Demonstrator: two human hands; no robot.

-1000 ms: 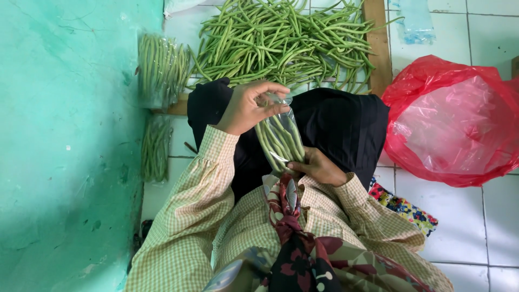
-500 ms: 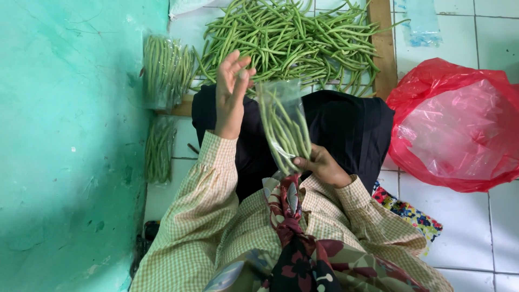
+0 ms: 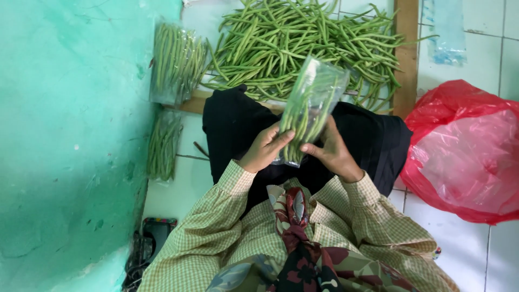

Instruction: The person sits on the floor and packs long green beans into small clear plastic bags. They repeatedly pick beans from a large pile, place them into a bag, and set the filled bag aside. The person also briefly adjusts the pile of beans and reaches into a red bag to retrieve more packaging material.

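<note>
Head view, single entry. Change since half a second ago: the left hand (image 3: 265,148), then raised open-palmed toward the bean pile, has come down and now grips the lower end of the clear bag of green beans (image 3: 308,111); the right hand (image 3: 332,151), which alone held the bag from beneath, remains clamped on the same end from the opposite side. Both hands are closed on the bag, thumbs nearly meeting across its bottom; the bag rises tilted up and away from them, over the black-clad lap (image 3: 238,124). Surroundings: beyond the hands, one loose heap of green beans (image 3: 303,38) lies on a board with a wooden frame (image 3: 406,54); the held bag overlaps the near edge of that heap and hides part of it. To the left of the left hand, two filled bean bags: one upper bag (image 3: 175,62) against the teal wall (image 3: 65,135), one lower bag (image 3: 162,146) on the white tiled floor (image 3: 503,254). To the right of the right hand, one red plastic bag (image 3: 465,157), well apart. Count: three bagged bundles, one loose heap, one red bag, two hands. Checked sleeves and a patterned scarf (image 3: 297,243) fill the space below the hands.
</note>
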